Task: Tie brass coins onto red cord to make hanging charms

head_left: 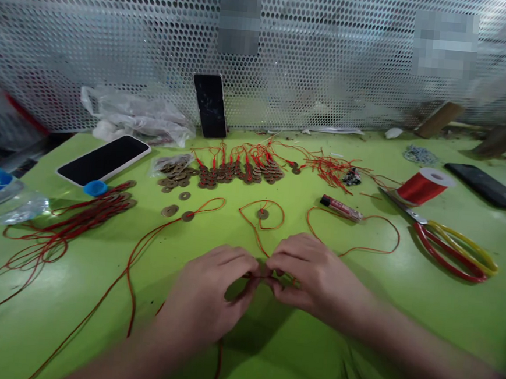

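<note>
My left hand (209, 294) and my right hand (311, 276) meet over the green table (422, 319), fingertips pinched together on a thin red cord (260, 237). The cord loops away from my fingers to a small brass coin (263, 214) lying just beyond them. What sits between the fingertips is hidden. Another long red cord (131, 256) with a coin (188, 216) on it trails to the left of my left hand.
A row of finished coin-and-cord bundles (237, 171) lies further back, with loose coins (172, 180) beside it. Red-and-yellow scissors (450, 246), a red thread spool (424, 185) and a lighter (341, 208) lie right. Phones (103, 159) (210, 105) (485, 185) and a cord pile (75, 222) are around.
</note>
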Demonstrator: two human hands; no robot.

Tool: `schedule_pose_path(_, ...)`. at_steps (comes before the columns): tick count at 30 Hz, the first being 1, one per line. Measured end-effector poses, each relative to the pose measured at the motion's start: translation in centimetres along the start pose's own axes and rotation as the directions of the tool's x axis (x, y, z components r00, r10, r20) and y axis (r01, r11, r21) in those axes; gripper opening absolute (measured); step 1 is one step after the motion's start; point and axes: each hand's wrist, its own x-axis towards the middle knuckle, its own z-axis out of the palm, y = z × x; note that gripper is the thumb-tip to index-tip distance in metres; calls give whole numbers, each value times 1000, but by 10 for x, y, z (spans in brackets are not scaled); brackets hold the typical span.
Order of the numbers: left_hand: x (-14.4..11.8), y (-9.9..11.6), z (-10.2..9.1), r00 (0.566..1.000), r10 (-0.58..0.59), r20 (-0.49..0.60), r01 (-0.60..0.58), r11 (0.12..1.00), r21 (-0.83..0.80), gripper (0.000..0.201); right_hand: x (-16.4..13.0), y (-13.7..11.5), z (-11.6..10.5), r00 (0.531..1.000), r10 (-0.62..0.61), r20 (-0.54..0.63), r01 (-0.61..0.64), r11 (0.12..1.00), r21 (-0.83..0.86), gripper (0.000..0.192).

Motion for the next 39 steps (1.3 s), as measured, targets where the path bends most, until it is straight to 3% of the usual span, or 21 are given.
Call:
schedule_pose_path(11, -2, -1, 1, 1000, 5, 29, -6, 999, 38, 14, -1, 0, 3, 1000, 5, 1, -5, 1000, 19, 4)
schedule_pose_path(14, -2, -6, -4, 999, 16, 50, -17, 1000, 17, 12, -1, 0, 1, 999, 53, -5, -52, 996, 66, 8)
schedule_pose_path(18, -2, -11, -19, 1000, -7, 27, 6, 1000, 11, 30, 2, 1, -5, 986, 169, 4, -168, 976, 137, 10)
schedule_pose_path(23, 2, -12, -39, 962, -260, -86, 250, 962, -107, 15, 2, 17, -11, 947, 320, 6, -317, 938, 138, 8)
schedule_pose_path(27, 4, -12, -43, 918, -392, -65, 366, 896, -250, 17, -3, 37, -14, 907, 414, -80, -415, 910, -3, 8)
schedule_pose_path(31, 1, -12, -36, 915, -401, -54, 370, 884, -285, 18, 0, 26, -12, 917, 355, -182, -363, 932, -12, 13)
schedule_pose_path(35, -3, -5, -27, 932, -357, -67, 326, 903, -280, 14, 5, -10, 1, 971, 238, -19, -229, 952, 205, 16)
schedule_pose_path(39, -5, 4, -24, 959, -279, -55, 262, 943, -208, 9, 5, -25, 14, 988, 144, 54, -152, 960, 236, 9)
